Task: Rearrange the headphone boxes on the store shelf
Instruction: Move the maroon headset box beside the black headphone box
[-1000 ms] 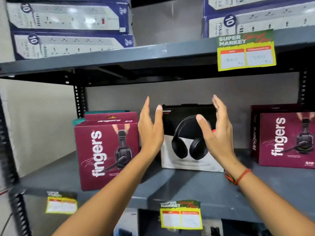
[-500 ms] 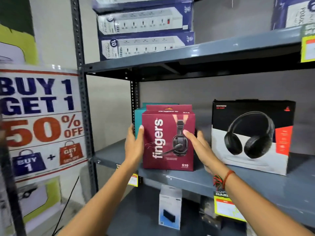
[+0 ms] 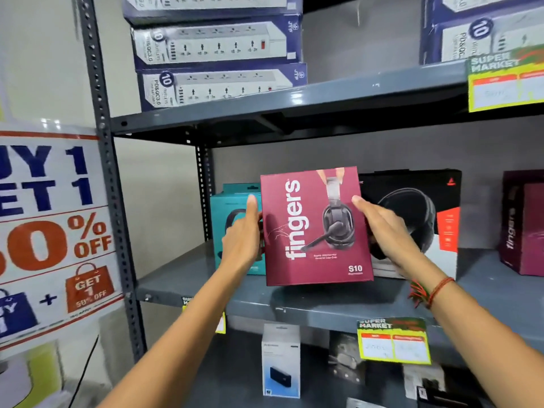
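The grey shelf (image 3: 485, 293) held a black headphone box (image 3: 412, 201) and a teal box (image 3: 232, 228). In front of them, the red box (image 3: 312, 228) was squeezed between the left hand (image 3: 241, 240) and right hand (image 3: 388, 231), just above the shelf.

power strip boxes (image 3: 216, 48) stacked above, sale poster (image 3: 53, 231) left.

Fingers box (image 3: 315, 228) before teal box (image 3: 232, 228), seemingly left of black box (image 3: 418, 222).
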Available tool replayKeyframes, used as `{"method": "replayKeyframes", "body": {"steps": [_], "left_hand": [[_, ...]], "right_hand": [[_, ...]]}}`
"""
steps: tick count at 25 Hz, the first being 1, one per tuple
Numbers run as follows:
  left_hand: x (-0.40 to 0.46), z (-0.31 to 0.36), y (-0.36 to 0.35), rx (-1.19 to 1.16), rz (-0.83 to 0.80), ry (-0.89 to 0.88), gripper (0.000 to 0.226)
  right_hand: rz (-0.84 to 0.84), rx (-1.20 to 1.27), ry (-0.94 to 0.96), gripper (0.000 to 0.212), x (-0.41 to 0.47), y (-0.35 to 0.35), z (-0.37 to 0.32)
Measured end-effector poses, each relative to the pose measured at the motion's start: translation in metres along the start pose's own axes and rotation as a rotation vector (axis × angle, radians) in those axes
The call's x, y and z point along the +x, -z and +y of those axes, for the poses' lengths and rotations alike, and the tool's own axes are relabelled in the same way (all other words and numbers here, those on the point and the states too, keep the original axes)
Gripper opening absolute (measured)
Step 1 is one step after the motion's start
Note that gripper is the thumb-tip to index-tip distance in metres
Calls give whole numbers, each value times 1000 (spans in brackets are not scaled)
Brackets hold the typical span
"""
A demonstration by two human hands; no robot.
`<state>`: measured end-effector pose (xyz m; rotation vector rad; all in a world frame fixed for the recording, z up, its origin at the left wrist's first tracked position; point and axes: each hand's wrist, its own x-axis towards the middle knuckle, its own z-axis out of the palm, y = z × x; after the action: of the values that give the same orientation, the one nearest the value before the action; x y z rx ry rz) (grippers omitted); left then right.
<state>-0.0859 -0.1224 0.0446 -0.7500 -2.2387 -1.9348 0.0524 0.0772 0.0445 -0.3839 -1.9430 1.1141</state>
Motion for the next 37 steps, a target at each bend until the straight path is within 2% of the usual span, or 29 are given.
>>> {"method": "replayKeyframes", "body": {"steps": [2, 5, 11, 13, 14, 15, 16, 18, 20, 22, 24, 27, 33, 35, 37], "left_hand": [[-6, 10, -13, -38, -37, -4, 95], [-10, 16, -35, -48, -89, -44, 69], [-47, 61, -121, -23, -130, -233, 74], [-62, 70, -162, -92, -187, -270, 66], [-70, 74, -182, -128, -233, -287, 62], [-77, 78, -203, -145, -282, -308, 60], [-83, 82, -226, -149, -337, -323, 61], [-92, 90, -268, -120, -422, -322, 70], [-98, 95, -311, -139, -486, -289, 68], [-106, 96, -348, -154, -559, -242, 71], [-111, 95, -383, -124, -614, -197, 71], [-121, 99, -444, -110, -664, -118, 87], [-103, 91, -454, -152, -599, -106, 87], [-99, 88, -448, -158, -613, -169, 77], [-97, 87, -443, -117, -656, -246, 59]], "right_hand": [[27, -15, -17, 78, -1, 19, 2], [71, -18, -10, 83, -10, 41, 5], [284, 61, 61, 35, -29, 129, 17], [354, 125, 63, 26, -32, 167, 29], [381, 140, 55, 31, -32, 188, 39], [399, 147, 41, 45, -33, 208, 48], [432, 135, 28, 59, -32, 230, 59], [472, 135, 5, 75, -31, 272, 82], [502, 130, -50, 92, -28, 312, 105], [489, 141, -88, 98, -25, 347, 125], [474, 125, -135, 96, -21, 376, 146], [411, 133, -189, 88, -11, 422, 179], [335, 140, -203, 37, 10, 415, 181], [273, 149, -204, 37, 11, 413, 186], [199, 182, -193, 46, 13, 417, 194]]}}
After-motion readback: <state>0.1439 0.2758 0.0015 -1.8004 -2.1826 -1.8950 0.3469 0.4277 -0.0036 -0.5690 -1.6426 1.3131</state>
